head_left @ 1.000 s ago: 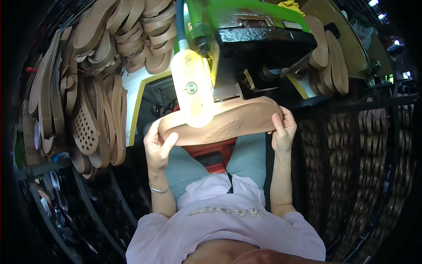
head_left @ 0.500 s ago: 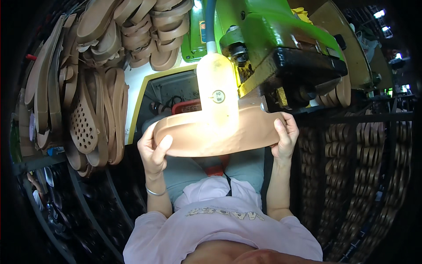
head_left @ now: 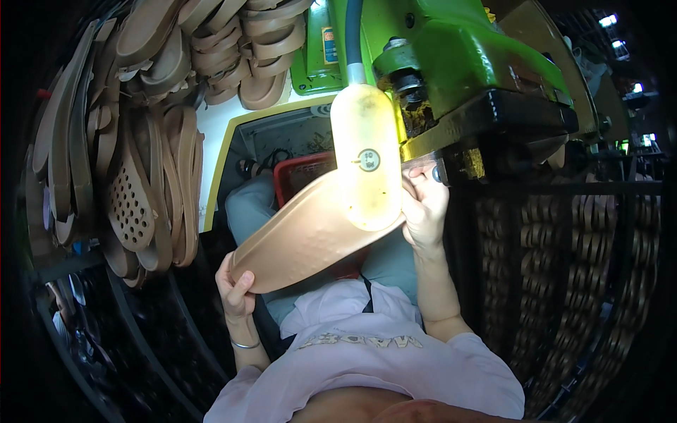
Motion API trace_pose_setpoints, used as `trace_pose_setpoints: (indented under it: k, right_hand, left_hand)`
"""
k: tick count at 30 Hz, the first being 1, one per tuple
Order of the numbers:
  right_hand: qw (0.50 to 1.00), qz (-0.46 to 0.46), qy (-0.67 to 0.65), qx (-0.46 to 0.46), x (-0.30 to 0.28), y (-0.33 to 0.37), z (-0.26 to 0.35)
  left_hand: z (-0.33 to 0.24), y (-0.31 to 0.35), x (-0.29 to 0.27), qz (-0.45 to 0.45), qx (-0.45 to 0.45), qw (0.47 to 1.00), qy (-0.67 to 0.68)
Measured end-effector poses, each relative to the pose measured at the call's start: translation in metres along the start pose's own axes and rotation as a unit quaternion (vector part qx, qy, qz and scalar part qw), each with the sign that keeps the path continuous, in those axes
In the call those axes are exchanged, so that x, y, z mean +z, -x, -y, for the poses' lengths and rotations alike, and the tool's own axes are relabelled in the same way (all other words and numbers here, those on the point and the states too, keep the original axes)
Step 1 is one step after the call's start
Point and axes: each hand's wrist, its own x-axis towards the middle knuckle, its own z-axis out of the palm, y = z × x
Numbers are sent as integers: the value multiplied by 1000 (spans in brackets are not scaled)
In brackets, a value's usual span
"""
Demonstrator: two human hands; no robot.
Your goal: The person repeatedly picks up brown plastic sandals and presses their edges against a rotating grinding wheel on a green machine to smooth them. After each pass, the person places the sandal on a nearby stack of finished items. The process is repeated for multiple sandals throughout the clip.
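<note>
A long tan shoe sole point(head_left: 303, 243) slants in front of my chest, its left end low and its right end raised. My left hand point(head_left: 237, 285) pinches the low end, thumb on the face turned up toward me. At the raised end my right hand point(head_left: 427, 211) grips the sole just under the head of a green machine point(head_left: 486, 63). A small round metal part point(head_left: 440, 172) of the machine shows right beside those fingers; whether the sole touches it, I cannot tell. The lit lamp point(head_left: 365, 134) hangs over the sole and hides part of its upper right.
Tan sandals point(head_left: 271, 49) are stacked at the back left, with more soles, one pierced with holes point(head_left: 132, 215), nearer on the left. A yellow-edged opening point(head_left: 236, 141) shows a red basket point(head_left: 285, 176) below. Dark racks of footwear point(head_left: 585, 254) stand on the right.
The sole has tilted: its left end went down with my left hand, while my right hand moved up and left, closer beneath the machine's head. Both hands kept hold.
</note>
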Motion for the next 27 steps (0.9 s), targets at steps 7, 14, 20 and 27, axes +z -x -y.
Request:
trace_pose_setpoints:
  k: [7, 14, 20, 27]
  right_hand:
    - [993, -83, 46, -71, 21, 11, -31]
    - [997, -65, 43, 13, -53, 31, -59]
    - [989, -134, 53, -17, -89, 34, -47]
    - [984, -170, 35, -44, -121, 26, -29]
  left_hand:
    - [18, 20, -26, -38, 48, 998, 33]
    - [16, -6, 0, 50, 135, 985, -92]
    - [7, -29, 38, 114, 160, 966, -165]
    - [8, -49, 80, 180, 128, 965, -143]
